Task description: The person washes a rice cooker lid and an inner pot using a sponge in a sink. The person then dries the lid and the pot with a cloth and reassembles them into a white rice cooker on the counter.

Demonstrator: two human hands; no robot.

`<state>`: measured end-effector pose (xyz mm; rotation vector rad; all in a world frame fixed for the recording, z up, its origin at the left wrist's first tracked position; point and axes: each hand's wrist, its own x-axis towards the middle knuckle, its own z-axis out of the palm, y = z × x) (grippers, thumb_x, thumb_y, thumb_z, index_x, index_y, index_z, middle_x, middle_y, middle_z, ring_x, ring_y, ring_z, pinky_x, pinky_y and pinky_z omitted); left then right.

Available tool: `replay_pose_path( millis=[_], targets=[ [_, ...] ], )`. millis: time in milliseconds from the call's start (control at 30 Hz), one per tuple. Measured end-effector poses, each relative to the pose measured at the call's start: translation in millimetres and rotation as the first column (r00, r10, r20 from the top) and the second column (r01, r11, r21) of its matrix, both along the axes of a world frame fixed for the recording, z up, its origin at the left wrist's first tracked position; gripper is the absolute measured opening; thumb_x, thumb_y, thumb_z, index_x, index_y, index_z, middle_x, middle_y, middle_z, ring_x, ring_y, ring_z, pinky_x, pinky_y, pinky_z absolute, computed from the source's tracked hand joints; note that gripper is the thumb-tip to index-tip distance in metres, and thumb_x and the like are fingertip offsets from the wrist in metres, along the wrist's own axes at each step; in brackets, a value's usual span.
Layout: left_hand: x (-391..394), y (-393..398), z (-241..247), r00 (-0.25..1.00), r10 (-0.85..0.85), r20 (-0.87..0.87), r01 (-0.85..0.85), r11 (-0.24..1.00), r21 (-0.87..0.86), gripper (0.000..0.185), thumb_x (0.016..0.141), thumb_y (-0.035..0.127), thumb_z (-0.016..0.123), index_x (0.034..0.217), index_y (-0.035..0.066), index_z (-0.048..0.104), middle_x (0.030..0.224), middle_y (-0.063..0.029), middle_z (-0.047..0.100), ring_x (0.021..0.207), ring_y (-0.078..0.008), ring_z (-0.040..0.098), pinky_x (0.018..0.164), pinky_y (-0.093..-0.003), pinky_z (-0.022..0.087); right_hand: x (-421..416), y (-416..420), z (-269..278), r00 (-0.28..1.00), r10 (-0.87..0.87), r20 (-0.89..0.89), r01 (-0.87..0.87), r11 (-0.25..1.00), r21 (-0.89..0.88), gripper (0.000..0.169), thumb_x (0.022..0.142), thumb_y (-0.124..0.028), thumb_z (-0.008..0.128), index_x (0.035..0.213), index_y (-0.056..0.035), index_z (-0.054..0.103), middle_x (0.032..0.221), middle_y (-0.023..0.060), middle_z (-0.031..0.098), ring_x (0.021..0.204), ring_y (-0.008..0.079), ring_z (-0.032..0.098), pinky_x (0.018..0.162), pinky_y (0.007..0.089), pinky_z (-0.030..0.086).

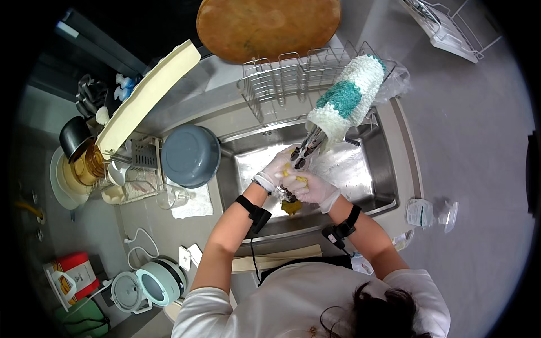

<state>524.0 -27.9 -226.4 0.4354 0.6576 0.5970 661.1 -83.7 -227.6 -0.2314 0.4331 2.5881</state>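
Observation:
Over the stainless steel sink [376, 181], my gloved left hand [277, 169] and gloved right hand [310, 188] are close together beneath a chrome fitting [310, 145]. Bits of a yellow cloth or sponge [301, 178] show between the fingers of both hands. A white and teal fluffy roll [353, 95] covers the upper part of the fitting, slanting to the upper right. Just below the hands, a brownish-yellow piece [290, 207] lies at the sink's near side; what it is cannot be told. The fingers partly hide what they hold.
A grey-blue basin [190, 155] stands left of the sink beside a glass mug [169, 196] and a dish rack [139, 181]. Behind the sink are a wire rack [279, 84] and a round wooden board [270, 25]. A small light-green cooker [158, 283] sits lower left.

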Motion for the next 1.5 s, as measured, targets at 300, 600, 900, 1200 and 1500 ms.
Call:
replay_pose_path(
  millis=[300,600,900,1200,1500],
  targets=[
    [9.8,6.7,-24.5,0.978,0.154,-0.138,-0.128,0.975,0.183,0.027,0.076,0.009,0.065,0.101,0.004,0.054,0.085,-0.0043,0.058,0.069,-0.0134,0.054,0.059,-0.0272,0.047,-8.2,6.1,-1.9,0.493,0.051,0.869,-0.520,0.818,0.247,0.011,0.080,-0.021,0.061,0.074,-0.0117,0.058,0.061,-0.0010,0.051,0.042,0.0085,0.041,0.036,0.0235,0.028],
    [22.3,-19.0,-24.1,0.456,0.562,-0.690,0.153,0.715,0.682,0.016,0.072,0.015,0.067,0.072,-0.001,0.064,0.062,-0.0099,0.062,0.056,-0.0188,0.058,0.057,-0.0325,0.046,-40.8,-11.8,-53.6,-0.266,-0.616,0.741,-0.849,0.514,0.122,0.034,0.077,-0.032,0.058,0.093,-0.0031,0.065,0.094,0.0206,0.064,0.088,0.0354,0.062,0.076,0.0429,0.049],
    [-54.6,-48.3,-67.9,0.422,0.487,-0.764,-0.255,0.873,0.416,0.022,0.086,0.018,0.057,0.092,-0.002,0.064,0.084,-0.0164,0.065,0.077,-0.0233,0.062,0.069,-0.0305,0.047,-0.1,-6.4,-83.0,0.064,-0.504,0.862,-0.991,-0.136,-0.006,0.038,0.073,-0.032,0.063,0.092,0.0006,0.063,0.097,0.0211,0.064,0.091,0.0358,0.061,0.077,0.0395,0.048],
    [-105.5,-108.1,-18.5,0.511,0.655,-0.556,-0.771,0.636,0.040,0.014,0.087,0.012,0.061,0.092,0.000,0.060,0.079,-0.0065,0.061,0.070,-0.0150,0.060,0.065,-0.0265,0.050,-45.2,-53.3,-177.5,-0.311,-0.532,0.788,-0.946,0.099,-0.308,0.058,0.065,-0.027,0.075,0.109,0.0001,0.050,0.096,0.0197,0.063,0.094,0.0331,0.060,0.081,0.0383,0.048],
    [-111.0,-114.3,-39.7,0.583,0.664,-0.468,-0.770,0.635,-0.058,0.018,0.086,0.014,0.063,0.096,-0.001,0.059,0.083,-0.0081,0.061,0.070,-0.0167,0.060,0.066,-0.0272,0.050,8.4,-34.3,-171.3,-0.002,-0.720,0.694,-0.979,0.144,0.146,0.024,0.074,-0.013,0.066,0.096,-0.0036,0.060,0.085,0.0119,0.064,0.081,0.0285,0.060,0.073,0.0365,0.047]
  ],
)
